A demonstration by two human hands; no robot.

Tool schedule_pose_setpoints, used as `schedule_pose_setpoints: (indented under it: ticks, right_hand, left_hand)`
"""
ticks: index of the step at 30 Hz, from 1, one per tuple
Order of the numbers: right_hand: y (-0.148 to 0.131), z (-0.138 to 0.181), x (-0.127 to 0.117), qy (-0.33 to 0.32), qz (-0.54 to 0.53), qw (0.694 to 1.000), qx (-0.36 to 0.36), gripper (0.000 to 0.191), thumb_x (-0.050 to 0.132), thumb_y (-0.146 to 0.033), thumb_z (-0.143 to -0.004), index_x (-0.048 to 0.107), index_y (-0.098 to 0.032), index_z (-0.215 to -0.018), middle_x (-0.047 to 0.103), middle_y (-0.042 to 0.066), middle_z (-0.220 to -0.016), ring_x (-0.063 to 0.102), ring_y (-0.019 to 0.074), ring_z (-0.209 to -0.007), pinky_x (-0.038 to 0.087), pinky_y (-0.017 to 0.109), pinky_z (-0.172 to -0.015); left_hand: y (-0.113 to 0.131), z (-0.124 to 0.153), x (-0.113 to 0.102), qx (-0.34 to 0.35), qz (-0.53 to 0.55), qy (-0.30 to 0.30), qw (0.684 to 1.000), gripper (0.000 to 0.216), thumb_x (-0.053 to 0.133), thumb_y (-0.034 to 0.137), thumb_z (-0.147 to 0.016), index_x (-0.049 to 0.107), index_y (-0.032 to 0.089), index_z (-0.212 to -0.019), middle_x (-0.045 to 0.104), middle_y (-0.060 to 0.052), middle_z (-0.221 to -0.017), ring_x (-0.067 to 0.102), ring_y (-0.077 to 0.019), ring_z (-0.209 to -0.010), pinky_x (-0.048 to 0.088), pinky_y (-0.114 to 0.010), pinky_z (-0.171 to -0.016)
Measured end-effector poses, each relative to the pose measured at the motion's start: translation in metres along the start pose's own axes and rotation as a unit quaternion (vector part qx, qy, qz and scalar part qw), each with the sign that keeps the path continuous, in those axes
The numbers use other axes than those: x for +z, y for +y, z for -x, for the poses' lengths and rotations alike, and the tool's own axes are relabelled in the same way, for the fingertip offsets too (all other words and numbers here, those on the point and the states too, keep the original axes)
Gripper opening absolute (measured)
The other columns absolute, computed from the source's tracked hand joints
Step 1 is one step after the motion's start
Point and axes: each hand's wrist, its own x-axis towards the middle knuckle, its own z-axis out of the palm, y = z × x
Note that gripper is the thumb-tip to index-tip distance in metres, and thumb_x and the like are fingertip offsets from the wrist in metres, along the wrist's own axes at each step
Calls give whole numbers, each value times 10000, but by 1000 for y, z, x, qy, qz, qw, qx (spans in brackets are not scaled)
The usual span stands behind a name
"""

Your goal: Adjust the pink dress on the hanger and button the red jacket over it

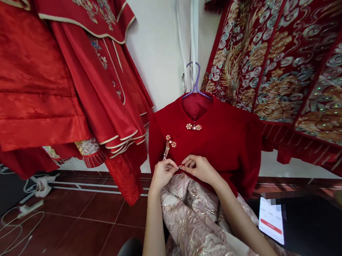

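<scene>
At six o'clock, fingers of left hand [163, 173] and right hand [202, 169] pinch a beaded fastener [181, 167], mostly hidden, on the red jacket [218, 140]; tiled floor [101, 226] gives room toward seven.

Embroidered garments [283, 57] hang at upper right; a lit phone [271, 226] lies below

Red jacket [216, 144], one, plain deep-red cloth, long-sleeved; I see it from afar, hung front toward me on a purple hanger [196, 85], neckline open in a V. Neck clasp [194, 126]: paired gold-and-pale flowers, lying flat below the V. Side clasp [170, 141]: two similar flowers, set obliquely at the side of the chest. Lower ornament [181, 167]: small, near the hem, mostly hidden from me by fingertips.
</scene>
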Motion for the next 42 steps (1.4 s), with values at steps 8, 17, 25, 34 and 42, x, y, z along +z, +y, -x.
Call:
schedule_pose_setpoints:
  ticks: [8,17,25,34,42]
  right_hand:
    - [-1,1,-1,-1,-30,999,16,156,650,-221,-710,697,-151,-841,706,51,-791,641,145,-724,500,260,-693]
    - [-6,12,-33,-163,-255,950,70,185,678,-231,-703,686,-147,-868,661,17,-742,571,97,-641,443,187,-504]
    - [-3,13,-38,-167,-289,940,66,194,706,-237,-704,687,-151,-877,663,22,-772,574,95,-666,437,172,-492]
    - [-3,14,-36,-174,-277,943,54,200,688,-251,-714,686,-157,-891,654,21,-775,564,98,-672,434,177,-500]
    - [-5,13,-32,-166,-251,952,53,251,688,-305,-713,685,-157,-915,656,26,-789,556,102,-660,439,192,-510]
  left_hand:
    - [11,5,-4,-30,98,25,994,317,786,263,-612,601,152,-844,648,-25,-784,621,-119,-705,500,-238,-688]
    - [30,-24,8,-68,295,186,935,325,757,392,-647,677,120,-807,677,-40,-747,629,-118,-660,516,-255,-686]
    - [39,-33,12,-110,402,200,887,280,779,339,-645,697,115,-793,703,-67,-770,650,-117,-705,510,-252,-745]
    - [43,-43,14,-88,421,171,887,260,771,296,-661,724,144,-866,725,-88,-987,668,-119,-835,479,-232,-811]
    - [42,-50,10,-129,384,186,895,250,765,236,-631,715,152,-861,731,-80,-958,671,-143,-871,493,-250,-810]
